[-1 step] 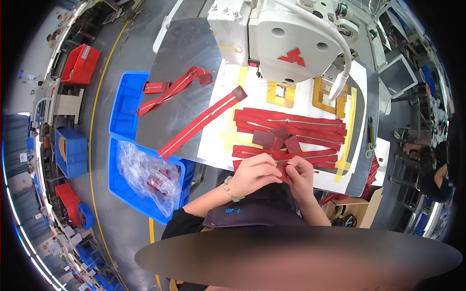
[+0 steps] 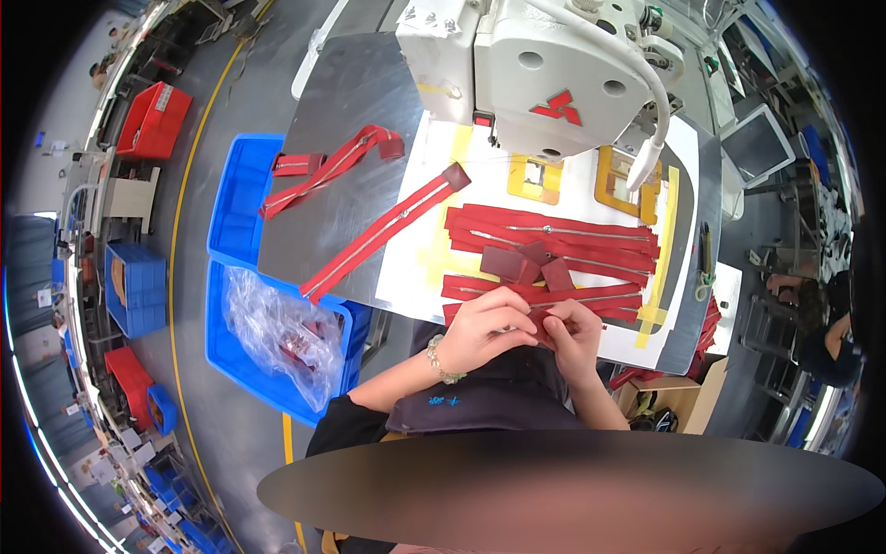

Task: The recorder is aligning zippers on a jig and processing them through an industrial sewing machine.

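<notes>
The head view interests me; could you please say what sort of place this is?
It looks like a sewing workshop, perhaps in a factory: a white industrial sewing machine, red silver-toothed zippers laid before it, and blue plastic bins to the left.

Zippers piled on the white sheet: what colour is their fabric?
The zippers are plain red; the head view shows this best.

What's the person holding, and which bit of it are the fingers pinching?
A small dark red piece, held between the left fingers and right fingers. They hide most of it, so I can't tell exactly which part.
</notes>
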Available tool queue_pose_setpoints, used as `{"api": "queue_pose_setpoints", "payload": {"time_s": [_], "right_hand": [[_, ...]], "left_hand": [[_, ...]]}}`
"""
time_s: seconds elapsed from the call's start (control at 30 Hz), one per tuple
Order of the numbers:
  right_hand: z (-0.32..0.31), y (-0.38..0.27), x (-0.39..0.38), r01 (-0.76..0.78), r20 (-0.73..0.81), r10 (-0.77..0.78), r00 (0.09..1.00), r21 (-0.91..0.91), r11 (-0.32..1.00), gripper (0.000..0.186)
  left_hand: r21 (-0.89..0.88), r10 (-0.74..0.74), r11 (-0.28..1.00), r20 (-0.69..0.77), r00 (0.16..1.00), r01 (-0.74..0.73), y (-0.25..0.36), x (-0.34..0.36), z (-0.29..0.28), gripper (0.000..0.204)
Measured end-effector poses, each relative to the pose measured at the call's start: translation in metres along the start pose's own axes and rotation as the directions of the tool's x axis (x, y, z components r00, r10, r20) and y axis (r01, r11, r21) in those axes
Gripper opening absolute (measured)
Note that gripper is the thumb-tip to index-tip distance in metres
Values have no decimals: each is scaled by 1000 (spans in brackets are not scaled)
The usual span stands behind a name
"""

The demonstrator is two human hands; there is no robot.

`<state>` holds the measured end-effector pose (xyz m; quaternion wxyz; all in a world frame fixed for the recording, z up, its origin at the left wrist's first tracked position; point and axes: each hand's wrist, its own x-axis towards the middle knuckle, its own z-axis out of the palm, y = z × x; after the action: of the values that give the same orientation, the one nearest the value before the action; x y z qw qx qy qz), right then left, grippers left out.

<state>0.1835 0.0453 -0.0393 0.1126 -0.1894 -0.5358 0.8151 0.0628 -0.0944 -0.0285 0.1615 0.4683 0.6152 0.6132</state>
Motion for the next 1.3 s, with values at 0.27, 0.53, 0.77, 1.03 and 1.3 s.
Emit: {"api": "queue_pose_setpoints", "payload": {"time_s": [0.27, 0.53, 0.77, 1.03, 1.3], "right_hand": [[6, -16, 9, 73, -62, -95, 994, -284, 956, 7], [14, 6, 24, 69, -96, -50, 994, 207, 976, 9], [19, 3, 37, 133, -172, -108, 979, 146, 980, 8], [20, 0, 42, 142, -189, -125, 974, 78, 987, 8], [14, 7, 46, 132, -188, -117, 975, 67, 989, 8]], "left_hand": [[-335, -304, 906, -94, 948, 258, -7, 4, 7, 8], [-339, -233, 930, -251, 940, 140, -15, 18, 7, 10], [-432, -332, 878, -243, 912, 204, -26, 29, 4, 13], [-310, -302, 928, -294, 907, 208, -28, 36, 2, 13], [-227, -266, 953, -310, 913, 201, -30, 39, 3, 16]]}}
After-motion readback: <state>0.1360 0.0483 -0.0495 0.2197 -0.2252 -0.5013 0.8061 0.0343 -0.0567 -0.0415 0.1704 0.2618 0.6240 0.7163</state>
